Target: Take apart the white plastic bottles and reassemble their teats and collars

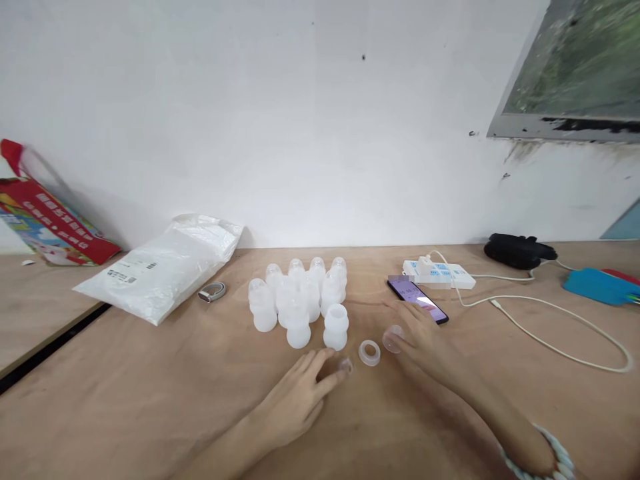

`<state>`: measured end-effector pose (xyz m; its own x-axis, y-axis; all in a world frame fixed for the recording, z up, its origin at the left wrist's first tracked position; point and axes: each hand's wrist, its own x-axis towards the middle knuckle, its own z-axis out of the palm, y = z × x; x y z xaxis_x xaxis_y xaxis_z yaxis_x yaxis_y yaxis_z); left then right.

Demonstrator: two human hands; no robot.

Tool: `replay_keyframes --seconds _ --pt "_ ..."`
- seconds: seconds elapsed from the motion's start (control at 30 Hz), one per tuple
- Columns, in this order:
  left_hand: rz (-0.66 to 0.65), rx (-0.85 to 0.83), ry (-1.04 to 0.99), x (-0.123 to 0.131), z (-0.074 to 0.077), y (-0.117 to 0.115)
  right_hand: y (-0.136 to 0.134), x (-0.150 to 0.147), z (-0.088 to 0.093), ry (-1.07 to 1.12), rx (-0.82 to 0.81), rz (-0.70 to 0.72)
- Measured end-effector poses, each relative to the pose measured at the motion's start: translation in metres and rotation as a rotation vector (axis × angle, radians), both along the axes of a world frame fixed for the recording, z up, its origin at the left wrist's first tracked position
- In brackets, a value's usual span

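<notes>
White ring [369,361], flat on the desk [200,380], well out from its back edge, right between your hands, neither clearly nearer! Your left hand [295,401] has thumb and forefinger at a small clear piece [345,365], just left of it; grip too blurred to call. Your right hand [425,337], fingers stretched, touches a clear cap [392,339] on the other side; clasped or not, can't tell. One topless bottle [335,331] stands upright beyond your left.

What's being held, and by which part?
Neither grip is certain: left fingers apparently touch a small translucent piece, right fingers a clear round cap, both at the edge.
</notes>
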<state>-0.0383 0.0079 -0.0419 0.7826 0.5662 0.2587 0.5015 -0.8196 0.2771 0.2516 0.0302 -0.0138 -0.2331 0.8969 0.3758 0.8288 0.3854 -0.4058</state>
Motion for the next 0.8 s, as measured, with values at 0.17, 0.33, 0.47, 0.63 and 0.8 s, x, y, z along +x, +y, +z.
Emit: replay_keyframes --seconds 0.17,0.33,0.47,0.63,0.8 --pt "0.367 0.238 -0.483 -0.017 0.002 0.017 0.007 -0.047 0.025 0.17 -0.098 0.125" --pt "0.563 0.137 -0.701 -0.019 -0.001 0.043 0.019 -0.091 0.016 0.111 -0.24 0.012" --pt "0.555 0.006 -0.71 -0.018 -0.009 0.051 0.028 -0.09 0.011 0.08 -0.206 -0.049" --pt "0.588 -0.104 -0.679 -0.021 -0.012 0.051 0.045 -0.055 0.018 0.123 -0.164 -0.166" --pt "0.61 -0.232 -0.671 -0.023 -0.011 0.045 0.069 -0.041 0.011 0.166 -0.171 -0.095"
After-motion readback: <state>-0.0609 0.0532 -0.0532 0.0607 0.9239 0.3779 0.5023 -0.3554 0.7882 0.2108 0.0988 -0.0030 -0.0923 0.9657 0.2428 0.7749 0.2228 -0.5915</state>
